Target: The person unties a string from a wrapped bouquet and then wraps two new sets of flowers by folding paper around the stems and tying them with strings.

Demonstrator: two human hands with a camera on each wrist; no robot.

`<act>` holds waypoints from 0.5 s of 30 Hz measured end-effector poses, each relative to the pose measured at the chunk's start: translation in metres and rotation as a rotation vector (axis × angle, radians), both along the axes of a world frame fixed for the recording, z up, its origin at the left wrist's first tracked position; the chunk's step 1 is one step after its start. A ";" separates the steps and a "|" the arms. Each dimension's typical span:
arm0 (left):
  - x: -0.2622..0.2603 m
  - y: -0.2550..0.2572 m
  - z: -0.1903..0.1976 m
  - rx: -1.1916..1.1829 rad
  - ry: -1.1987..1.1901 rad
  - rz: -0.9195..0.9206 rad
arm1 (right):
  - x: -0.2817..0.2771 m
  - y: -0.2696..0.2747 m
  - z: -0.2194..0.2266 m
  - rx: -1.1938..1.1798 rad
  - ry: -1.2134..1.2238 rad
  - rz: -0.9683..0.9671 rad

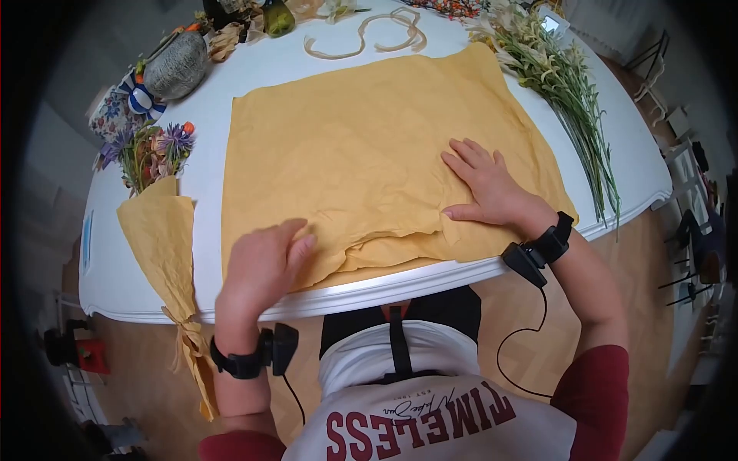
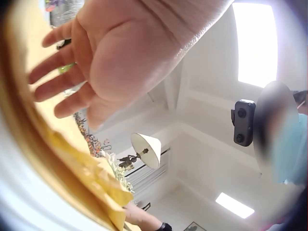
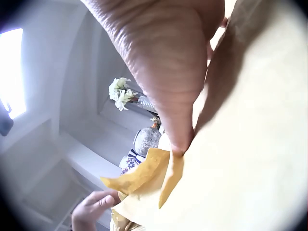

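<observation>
A large sheet of yellow-brown wrapping paper [image 1: 346,146] lies spread over the white table, wrinkled all over. Its near edge is crumpled and stands up in folds, also seen as raised paper [image 3: 139,175] in the right wrist view. My right hand [image 1: 484,188] rests on the right part of the sheet, fingers spread and thumb at the creased area. Over the sheet's near left corner is my left hand [image 1: 265,261]. The left wrist view shows its palm [image 2: 130,57] with fingers extended and nothing held.
A small paper-wrapped bouquet [image 1: 157,223] lies at left, its tied end over the table edge [image 1: 400,283]. Long-stemmed flowers [image 1: 576,115] lie at right. Behind are a beige ribbon [image 1: 334,55], a grey vase [image 1: 177,65] and a green vase [image 1: 278,19].
</observation>
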State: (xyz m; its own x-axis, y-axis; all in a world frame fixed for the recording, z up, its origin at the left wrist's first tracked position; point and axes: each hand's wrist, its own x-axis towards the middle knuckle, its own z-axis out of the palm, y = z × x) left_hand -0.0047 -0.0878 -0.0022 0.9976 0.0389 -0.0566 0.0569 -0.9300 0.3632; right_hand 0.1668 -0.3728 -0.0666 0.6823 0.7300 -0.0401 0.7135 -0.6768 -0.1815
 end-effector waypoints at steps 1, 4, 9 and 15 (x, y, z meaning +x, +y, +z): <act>0.011 -0.004 0.014 0.068 -0.006 -0.010 | -0.001 0.000 0.000 -0.001 -0.006 0.002; 0.063 -0.023 0.028 0.186 -0.141 -0.272 | -0.002 -0.001 -0.004 0.007 -0.023 0.011; 0.132 -0.049 -0.047 0.223 -0.305 -0.941 | -0.002 -0.004 -0.010 0.066 -0.027 0.011; 0.124 -0.048 -0.068 0.192 -0.229 -1.089 | -0.003 -0.006 -0.016 0.084 -0.054 0.006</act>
State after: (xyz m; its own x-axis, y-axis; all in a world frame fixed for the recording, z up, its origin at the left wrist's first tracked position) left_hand 0.1195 -0.1359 -0.0698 0.4917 -0.8696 0.0452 -0.8679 -0.4851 0.1070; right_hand 0.1637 -0.3789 -0.0831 0.6776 0.7331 0.0585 0.7276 -0.6566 -0.1986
